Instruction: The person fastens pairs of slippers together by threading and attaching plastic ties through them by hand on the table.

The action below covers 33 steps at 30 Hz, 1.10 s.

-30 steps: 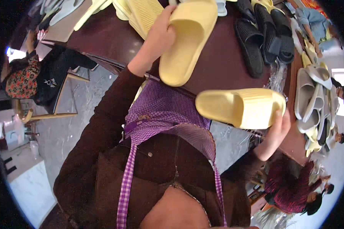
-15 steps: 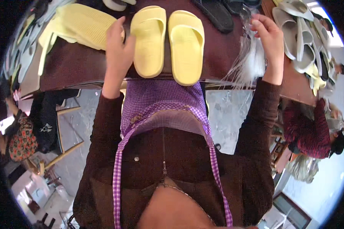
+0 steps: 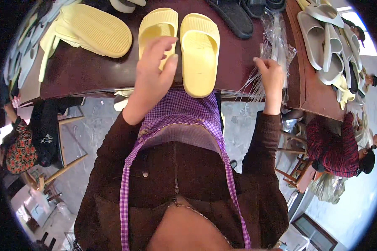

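Note:
Two yellow slide sandals lie side by side at the table's middle, soles down. My left hand (image 3: 156,69) hovers over or rests on the left sandal (image 3: 158,26), hiding its lower part; the thumb stands apart from the stretched fingers. The right sandal (image 3: 200,71) is fully visible, its heel at the table's near edge. Over on the right, my right hand (image 3: 272,77) is closed, thumb and forefinger together, beside a bundle of thin clear plastic strands (image 3: 276,39). Some strands fan out below its fingers. Whatever the pinch holds is too fine to make out.
Stacked yellow slides (image 3: 98,31) lie at the left, sole up. Black slides (image 3: 232,19) lie at the back. Grey slides (image 3: 312,37) are piled on the right-hand table (image 3: 322,98). A person in a striped top (image 3: 333,144) sits at right; another person's patterned clothing (image 3: 19,150) shows at left.
My left hand has moved right, from beside the left sandal to over it. My right hand has come down and left from the top of the strand bundle, which now lies on the table.

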{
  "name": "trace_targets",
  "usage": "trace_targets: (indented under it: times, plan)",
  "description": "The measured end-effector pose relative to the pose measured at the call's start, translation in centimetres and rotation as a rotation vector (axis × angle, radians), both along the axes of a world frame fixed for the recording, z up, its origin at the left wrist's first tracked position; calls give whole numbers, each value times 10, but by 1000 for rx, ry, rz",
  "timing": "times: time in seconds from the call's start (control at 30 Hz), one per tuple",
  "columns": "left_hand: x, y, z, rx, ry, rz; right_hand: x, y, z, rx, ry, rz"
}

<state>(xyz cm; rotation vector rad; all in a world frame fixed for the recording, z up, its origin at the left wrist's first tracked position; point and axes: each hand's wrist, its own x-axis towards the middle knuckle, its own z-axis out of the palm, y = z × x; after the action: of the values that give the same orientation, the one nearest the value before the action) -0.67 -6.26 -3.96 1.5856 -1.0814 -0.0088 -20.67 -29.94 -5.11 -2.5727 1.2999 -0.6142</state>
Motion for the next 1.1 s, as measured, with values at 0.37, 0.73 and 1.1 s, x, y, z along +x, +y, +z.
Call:
trace_targets:
  times: [0.37, 0.73, 1.1]
  plan:
    - [-25, -23, 13, -44, -103, -292, -12, 56, 31, 390, -265, 151]
    - [-45, -87, 6, -156, -359, -638, -23, 74, 29, 798, -360, 390]
    - [-43, -99, -17, -77, -403, -706, -32, 70, 30, 995, -517, 393]
